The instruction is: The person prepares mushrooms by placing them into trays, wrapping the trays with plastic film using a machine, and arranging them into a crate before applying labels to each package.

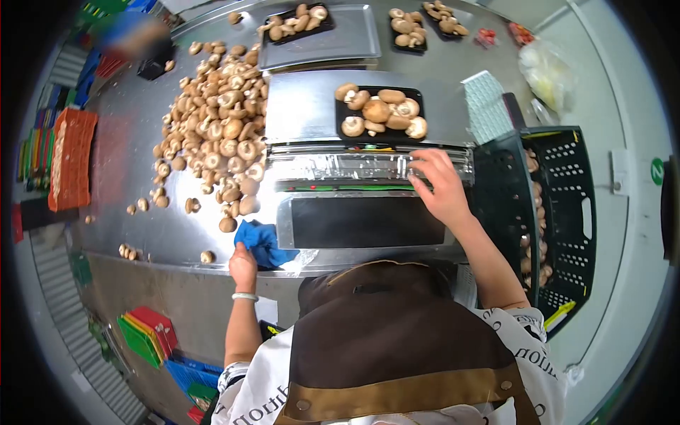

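Along the near edge of the steel table, left of the dark flat plate, I have the blue cloth bunched up, with my left hand closed on its outer side. My right hand is well apart from the left, over the right part of the clear film, which lies across the unit just behind the plate; its fingers are spread and its thumb stands off from them. From this distance I cannot tell whether the fingertips press on the film or only hover above it.

I judge the cloth light and limp, not fragile, so a pinch on any fold should do; the side already in my grip is as good as any. The film looks thin, glossy and wrinkled: I expect it to be slippery, clingy and easy to tear, best taken by a free edge with flat fingertips, no nails. Just beyond it sits the black tray of mushrooms. Those I reckon light, springy and easily bruised, so I would handle the tray by its rim and leave the caps alone
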A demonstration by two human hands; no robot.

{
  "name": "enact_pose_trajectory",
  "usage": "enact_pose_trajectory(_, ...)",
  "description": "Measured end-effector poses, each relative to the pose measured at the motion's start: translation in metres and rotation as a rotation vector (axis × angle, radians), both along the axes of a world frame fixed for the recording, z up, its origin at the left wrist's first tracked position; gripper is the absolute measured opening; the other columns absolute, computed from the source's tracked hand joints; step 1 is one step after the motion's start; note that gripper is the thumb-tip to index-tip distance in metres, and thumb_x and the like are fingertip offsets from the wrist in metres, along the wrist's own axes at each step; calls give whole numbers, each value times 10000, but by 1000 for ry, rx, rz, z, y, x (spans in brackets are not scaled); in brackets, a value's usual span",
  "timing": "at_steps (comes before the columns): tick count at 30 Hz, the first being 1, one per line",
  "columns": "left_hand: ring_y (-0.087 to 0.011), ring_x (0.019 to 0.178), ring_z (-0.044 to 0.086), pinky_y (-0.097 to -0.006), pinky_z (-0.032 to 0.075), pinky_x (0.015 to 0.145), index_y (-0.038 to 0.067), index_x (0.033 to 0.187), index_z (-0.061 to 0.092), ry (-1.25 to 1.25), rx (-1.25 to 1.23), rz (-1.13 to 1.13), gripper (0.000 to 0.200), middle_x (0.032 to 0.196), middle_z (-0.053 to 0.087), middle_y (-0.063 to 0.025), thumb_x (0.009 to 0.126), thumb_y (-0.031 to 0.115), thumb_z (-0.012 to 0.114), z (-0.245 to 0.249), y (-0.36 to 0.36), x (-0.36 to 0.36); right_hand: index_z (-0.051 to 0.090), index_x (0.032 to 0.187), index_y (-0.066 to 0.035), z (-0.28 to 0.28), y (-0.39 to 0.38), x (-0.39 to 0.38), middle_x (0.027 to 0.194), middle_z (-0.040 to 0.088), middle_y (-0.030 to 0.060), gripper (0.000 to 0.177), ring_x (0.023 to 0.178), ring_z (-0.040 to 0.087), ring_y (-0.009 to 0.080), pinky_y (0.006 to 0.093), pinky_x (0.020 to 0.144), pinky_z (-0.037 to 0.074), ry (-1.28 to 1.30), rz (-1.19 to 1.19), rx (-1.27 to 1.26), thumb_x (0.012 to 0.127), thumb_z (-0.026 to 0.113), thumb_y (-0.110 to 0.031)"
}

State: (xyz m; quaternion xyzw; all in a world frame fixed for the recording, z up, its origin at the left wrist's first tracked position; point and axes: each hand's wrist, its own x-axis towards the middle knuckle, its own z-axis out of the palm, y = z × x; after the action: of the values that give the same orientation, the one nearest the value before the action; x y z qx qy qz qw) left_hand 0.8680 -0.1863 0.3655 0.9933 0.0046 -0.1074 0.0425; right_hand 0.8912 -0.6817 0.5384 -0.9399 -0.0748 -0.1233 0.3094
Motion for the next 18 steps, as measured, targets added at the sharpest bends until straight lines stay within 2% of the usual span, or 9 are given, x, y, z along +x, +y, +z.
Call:
enact_pose_trajectory(2, -388, 649, 641, -455, 514, 601, 31, 822, 590, -73, 87, -28, 264, 676, 645, -186, 890, 286, 598, 13, 3, 6, 600, 987, -28, -4, -9, -16, 1120, 591, 115, 195, 1083, 534, 319, 404, 908, 451, 47, -24, -5, 813, 665, -87)
enact_pose_trajectory(4, -377, 677, 645, -437, 515, 627, 20, 798, 629, -35, 151, -34, 435, 670, 643, -195, 885, 444, 591, 16, 19, 10, 604, 998, -27, -9, -18, -29, 1111, 597, 105, 207, 1084, 539, 303, 395, 907, 456, 101, -68, -5, 812, 666, -94)
enact_pose_trajectory(6, -358, 712, 636, -440, 506, 662, -11, 832, 661, 57, 237, -105, 398, 714, 647, -189, 887, 381, 622, 41, 22, 21, 607, 1006, -27, -11, -23, -40, 1108, 600, 104, 215, 1083, 541, 298, 393, 910, 456, 137, -109, 6, 811, 667, -95)
enact_pose_trajectory(9, -347, 760, 610, -433, 486, 719, -30, 873, 680, -386, -163, -194, 302, 811, 650, -173, 870, 272, 664, 97, -18, 51, 620, 994, -26, -16, -36, -50, 1086, 609, 108, 204, 1049, 552, 304, 385, 899, 453, 104, -243, 20, 811, 672, -97)
enact_pose_trajectory(11, -346, 770, 596, -428, 473, 732, -25, 891, 681, -309, -514, 8, 239, 856, 642, -157, 842, 208, 688, 134, -66, 76, 641, 982, -32, -27, -49, -51, 1040, 606, 100, 219, 998, 549, 302, 394, 871, 448, 132, -415, 80, 814, 689, -163)
enact_pose_trajectory(12, -346, 775, 588, -426, 466, 739, -22, 901, 682, -263, -686, 108, 213, 879, 637, -150, 827, 177, 700, 143, -89, 89, 645, 979, -30, -31, -53, -49, 1006, 605, 101, 234, 975, 550, 303, 399, 856, 447, 132, -474, -5, 812, 698, -184)
enact_pose_trajectory(14, -354, 777, 571, -414, 455, 756, 10, 922, 694, -351, -744, -41, 210, 855, 636, -150, 800, 180, 715, 122, -127, 114, 652, 974, -28, -38, -59, -44, 939, 602, 103, 266, 930, 553, 304, 409, 824, 446, 131, -599, -176, 807, 715, -226)
enact_pose_trajectory(16, -346, 754, 565, -429, 450, 735, 23, 853, 702, -508, -477, -246, 189, 809, 632, -137, 778, 195, 732, 115, -172, 125, 688, 904, -52, -49, -56, -32, 915, 607, 104, 334, 953, 552, 292, 430, 831, 416, 216, -672, -339, 792, 714, -366)
enact_pose_trajectory(18, -345, 753, 563, -442, 443, 735, 35, 788, 698, -432, -336, -247, 191, 806, 639, -129, 764, 219, 742, 112, -209, 127, 685, 897, -42, -58, -49, -19, 940, 614, 96, 338, 959, 547, 289, 452, 844, 404, 371, -616, -348, 791, 712, -362)
